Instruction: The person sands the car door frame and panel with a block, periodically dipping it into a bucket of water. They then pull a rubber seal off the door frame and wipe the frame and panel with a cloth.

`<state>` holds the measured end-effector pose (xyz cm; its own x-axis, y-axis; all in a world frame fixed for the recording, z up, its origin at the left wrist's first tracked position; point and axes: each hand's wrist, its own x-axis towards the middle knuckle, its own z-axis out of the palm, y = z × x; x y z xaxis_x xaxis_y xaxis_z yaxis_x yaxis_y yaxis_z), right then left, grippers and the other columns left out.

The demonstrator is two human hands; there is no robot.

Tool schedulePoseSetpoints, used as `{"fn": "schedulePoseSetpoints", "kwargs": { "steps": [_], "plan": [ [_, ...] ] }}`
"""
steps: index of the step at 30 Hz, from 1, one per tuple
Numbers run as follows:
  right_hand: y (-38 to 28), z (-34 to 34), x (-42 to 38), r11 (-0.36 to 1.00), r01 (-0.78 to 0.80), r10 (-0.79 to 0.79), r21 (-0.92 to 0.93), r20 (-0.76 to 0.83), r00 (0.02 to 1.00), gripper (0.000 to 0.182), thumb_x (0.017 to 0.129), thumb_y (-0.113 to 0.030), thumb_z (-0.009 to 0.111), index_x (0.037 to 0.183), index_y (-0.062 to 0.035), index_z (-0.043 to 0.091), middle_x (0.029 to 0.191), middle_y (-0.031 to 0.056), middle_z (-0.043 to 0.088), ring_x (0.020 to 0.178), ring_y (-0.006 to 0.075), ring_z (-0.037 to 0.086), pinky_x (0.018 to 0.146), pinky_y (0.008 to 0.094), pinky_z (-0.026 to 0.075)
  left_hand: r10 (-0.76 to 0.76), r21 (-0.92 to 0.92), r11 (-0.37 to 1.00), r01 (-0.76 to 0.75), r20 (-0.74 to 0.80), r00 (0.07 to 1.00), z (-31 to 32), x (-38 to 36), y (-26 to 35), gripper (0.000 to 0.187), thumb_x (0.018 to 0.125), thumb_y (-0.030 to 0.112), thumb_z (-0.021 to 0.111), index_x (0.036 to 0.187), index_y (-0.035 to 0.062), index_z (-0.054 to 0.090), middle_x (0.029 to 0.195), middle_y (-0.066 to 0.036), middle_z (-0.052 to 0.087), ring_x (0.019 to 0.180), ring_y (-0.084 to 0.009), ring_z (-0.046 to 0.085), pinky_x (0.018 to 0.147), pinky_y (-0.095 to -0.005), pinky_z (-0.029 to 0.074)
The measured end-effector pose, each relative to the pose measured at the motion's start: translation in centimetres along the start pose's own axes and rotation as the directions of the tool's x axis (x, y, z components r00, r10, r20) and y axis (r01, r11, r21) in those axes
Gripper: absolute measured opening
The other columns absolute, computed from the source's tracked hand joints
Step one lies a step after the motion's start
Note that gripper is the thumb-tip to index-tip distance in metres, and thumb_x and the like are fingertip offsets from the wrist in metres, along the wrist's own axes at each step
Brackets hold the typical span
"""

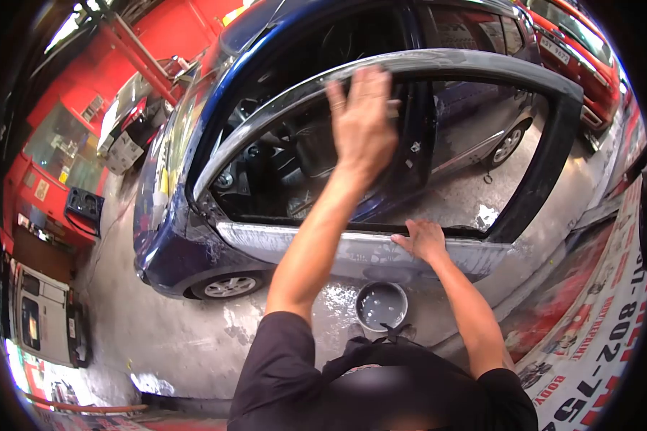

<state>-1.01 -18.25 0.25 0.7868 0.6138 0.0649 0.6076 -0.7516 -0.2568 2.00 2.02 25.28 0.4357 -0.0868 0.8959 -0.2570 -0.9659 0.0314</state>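
The front door (366,248) of a dark blue car (162,248) stands swung out in front of me, its surface patchy grey and whitish. My left hand (366,126) lies with outstretched fingers against the top of the window frame (449,63). It is slightly blurred, and anything thin under the fingers is hidden. Lower down, my right hand (423,241) rests on the door's sill below the window opening, thumb and fingers apart. Beneath the door, a round bucket (382,306) holds liquid with some bubbles on top.
Wet patches mark the concrete floor (194,337) around the bucket. A red car (575,50) is parked at the upper right. On the left are a white van (43,316) and a loose dark panel (85,208). A printed banner (589,323) runs along my right.
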Motion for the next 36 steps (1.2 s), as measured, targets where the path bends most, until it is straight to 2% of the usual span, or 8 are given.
{"fn": "schedulePoseSetpoints", "kwargs": {
  "steps": [6,10,15,19,26,29,31,36],
  "plan": [
    [-0.5,-0.9,-0.1,0.999,-0.032,0.032,0.016,0.0,0.999,0.064,0.098,-0.065,0.065,0.105,-0.0025,0.073,0.105,0.0228,0.076,0.106,0.0419,0.073,0.093,0.0513,0.056,-0.035,-0.1,0.995,0.027,-0.076,0.996,1.8,1.5,4.0,0.05,0.106,0.02,0.059,0.148,-0.0091,0.059,0.159,-0.032,0.053,0.156,-0.0475,0.041,0.132,-0.0652,0.014],
    [-1.1,-1.1,0.1,1.0,0.006,-0.006,-0.009,0.049,0.999,0.064,0.098,-0.065,0.064,0.107,-0.0021,0.073,0.108,0.0232,0.077,0.107,0.0419,0.073,0.095,0.0513,0.056,0.045,-0.05,0.998,-0.047,-0.042,0.998,1.0,0.8,1.6,0.049,0.107,0.023,0.059,0.147,-0.0069,0.06,0.16,-0.024,0.056,0.156,-0.0383,0.045,0.131,-0.0674,0.015],
    [-1.3,-0.9,0.4,0.996,-0.062,0.067,-0.061,0.09,0.994,0.069,0.099,-0.069,0.06,0.117,-0.004,0.075,0.116,0.0208,0.077,0.112,0.0378,0.073,0.098,0.0484,0.057,-0.179,0.081,0.978,0.191,-0.137,0.974,-0.1,-1.7,-2.7,0.051,0.109,0.021,0.058,0.151,-0.0071,0.058,0.163,-0.028,0.051,0.159,-0.0435,0.039,0.133,-0.0641,0.013],
    [-1.5,-2.0,0.0,0.997,-0.033,0.041,-0.068,0.118,0.992,0.07,0.101,-0.07,0.057,0.118,-0.0043,0.075,0.118,0.0203,0.077,0.112,0.0378,0.074,0.099,0.0477,0.057,-0.012,-0.077,0.997,0.005,-0.093,0.996,2.6,1.9,3.0,0.053,0.106,0.023,0.061,0.151,-0.0057,0.058,0.163,-0.027,0.052,0.159,-0.0412,0.039,0.133,-0.0641,0.014],
    [-1.9,-2.1,0.1,0.996,-0.061,0.066,-0.072,0.08,0.995,0.07,0.098,-0.069,0.061,0.115,-0.0028,0.076,0.11,0.0208,0.078,0.107,0.0387,0.074,0.096,0.0488,0.057,-0.202,0.115,0.969,0.217,-0.134,0.97,-1.6,-5.0,-7.4,0.052,0.105,0.014,0.061,0.153,-0.0059,0.057,0.165,-0.027,0.048,0.16,-0.0411,0.038,0.132,-0.0657,0.015],
    [-1.4,-0.9,-0.2,0.997,-0.055,0.058,-0.058,0.047,0.997,0.069,0.096,-0.068,0.065,0.116,-0.0025,0.075,0.111,0.0218,0.078,0.108,0.0422,0.073,0.096,0.0503,0.057,-0.151,-0.046,0.988,0.147,-0.105,0.983,-0.4,-1.3,-1.5,0.055,0.101,0.017,0.065,0.147,-0.0123,0.058,0.163,-0.036,0.045,0.159,-0.0499,0.034,0.132,-0.067,0.014],
    [-1.7,-1.2,-0.1,0.999,-0.051,0.052,-0.018,0.036,0.998,0.071,0.095,-0.069,0.065,0.117,-0.0021,0.075,0.114,0.0233,0.077,0.109,0.0448,0.072,0.096,0.0524,0.056,-0.059,-0.106,0.993,0.045,-0.133,0.989,1.8,0.2,1.1,0.052,0.101,0.017,0.064,0.147,-0.0073,0.061,0.162,-0.029,0.051,0.16,-0.045,0.037,0.132,-0.0661,0.015],
    [-1.1,-0.5,0.4,0.997,-0.021,0.022,-0.069,0.009,1.0,0.07,0.097,-0.07,0.062,0.114,-0.0034,0.074,0.112,0.0215,0.077,0.106,0.0412,0.073,0.095,0.0526,0.055,-0.214,0.047,0.974,0.221,-0.125,0.969,-3.9,-7.0,-10.5,0.048,0.109,0.019,0.06,0.154,0.001,0.059,0.167,-0.021,0.049,0.16,-0.0372,0.039,0.132,-0.0643,0.014]
  ]
}}
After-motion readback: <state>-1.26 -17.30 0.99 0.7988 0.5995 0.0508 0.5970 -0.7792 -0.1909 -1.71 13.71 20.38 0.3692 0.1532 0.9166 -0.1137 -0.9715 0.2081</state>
